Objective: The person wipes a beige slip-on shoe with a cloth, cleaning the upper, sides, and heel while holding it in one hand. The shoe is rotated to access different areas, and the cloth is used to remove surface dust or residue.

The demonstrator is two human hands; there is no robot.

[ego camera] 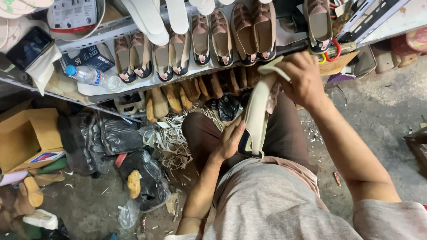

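A cream shoe with a dark toe (256, 116) stands on end over my lap, sole side toward me. My left hand (230, 141) grips its lower end near the dark toe, pressed against my brown trousers. My right hand (301, 79) is closed over its upper end, where a pale strip of lining or sole bends over my fingers. Both hands hold the same shoe.
A metal shelf (111, 29) ahead carries a row of several tan shoes (200, 42) with dark toes, white insoles and a plastic water bottle (91, 75). Wooden shoe lasts (178, 95) sit beneath. Black plastic bags (111, 135), a cardboard box (24, 135) and leather trimmings (171, 138) crowd the floor at left.
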